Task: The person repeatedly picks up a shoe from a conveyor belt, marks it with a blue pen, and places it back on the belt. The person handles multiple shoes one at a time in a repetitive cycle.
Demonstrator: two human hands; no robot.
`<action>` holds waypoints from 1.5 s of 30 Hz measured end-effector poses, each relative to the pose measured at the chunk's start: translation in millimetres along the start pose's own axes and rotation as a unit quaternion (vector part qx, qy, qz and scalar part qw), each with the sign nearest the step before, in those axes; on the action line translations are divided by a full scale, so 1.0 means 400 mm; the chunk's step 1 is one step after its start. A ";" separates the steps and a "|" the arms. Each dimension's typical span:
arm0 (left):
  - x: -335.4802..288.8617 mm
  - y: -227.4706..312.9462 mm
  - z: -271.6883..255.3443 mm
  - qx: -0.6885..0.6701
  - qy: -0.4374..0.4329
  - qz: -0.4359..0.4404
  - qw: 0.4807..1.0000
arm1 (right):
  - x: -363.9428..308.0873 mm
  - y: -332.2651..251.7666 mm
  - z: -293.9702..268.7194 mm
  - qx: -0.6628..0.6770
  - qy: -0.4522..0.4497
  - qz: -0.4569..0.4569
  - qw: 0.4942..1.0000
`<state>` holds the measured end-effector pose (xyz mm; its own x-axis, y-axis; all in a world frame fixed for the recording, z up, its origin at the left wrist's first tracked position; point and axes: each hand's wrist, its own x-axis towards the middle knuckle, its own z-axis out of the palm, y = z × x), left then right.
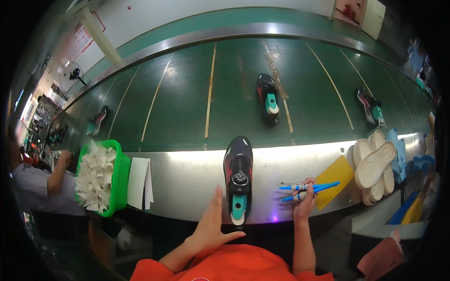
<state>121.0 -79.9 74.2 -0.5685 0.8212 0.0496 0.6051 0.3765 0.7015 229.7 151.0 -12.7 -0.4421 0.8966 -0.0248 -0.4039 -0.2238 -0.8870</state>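
A black shoe point(239, 161) with red trim and a teal last point(238, 206) inside it lies toe-away on the metal ledge in front of me. Beside its heel, my left hand point(212, 225) is open, fingers pointing up and thumb stretched out under the heel; I cannot tell whether it touches the shoe. My right hand point(305, 200) is closed around a few blue pens point(320, 187), their wrapped barrels and thin tips pointing left. That hand hovers over the ledge, next to a yellow sheet point(335, 181).
More shoes on lasts lie on the green conveyor belt point(187, 107), one of them a black shoe point(268, 98) straight ahead. A green basket point(123, 180) of white scraps and some white cards point(139, 182) stand left. Beige soles point(375, 164) are stacked right. Another person's arm point(56, 175) shows at far left.
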 end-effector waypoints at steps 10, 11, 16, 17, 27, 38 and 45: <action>0.239 -0.072 -0.043 -0.055 -0.031 0.174 0.983 | -0.009 -0.008 0.019 0.017 -0.007 0.022 1.000; 0.240 -0.083 -0.037 -0.063 -0.019 0.177 0.982 | -0.009 -0.006 0.011 0.009 -0.018 0.037 0.999; 0.251 -0.089 0.002 -0.144 0.043 0.179 0.972 | -0.005 0.002 0.001 -0.007 -0.017 0.017 1.000; 0.252 -0.084 0.006 -0.155 0.044 0.181 0.970 | -0.004 0.003 -0.004 -0.009 -0.019 0.012 1.000; 0.318 -0.136 -0.038 -0.349 0.092 0.085 0.929 | -0.006 0.005 0.007 -0.007 0.009 0.006 1.000; 0.416 -0.182 -0.005 -0.290 0.067 -0.124 0.947 | 0.001 0.029 0.001 0.018 0.000 0.007 1.000; 0.177 0.112 -0.132 -0.329 0.063 0.127 0.934 | -0.011 0.020 0.010 -0.082 0.025 -0.079 0.993</action>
<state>78.6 -27.7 146.7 -0.5399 0.7750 0.3284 0.2805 -0.2022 0.9383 225.1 143.6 -17.9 -0.3417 0.9343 0.1017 -0.3280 -0.0172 -0.9445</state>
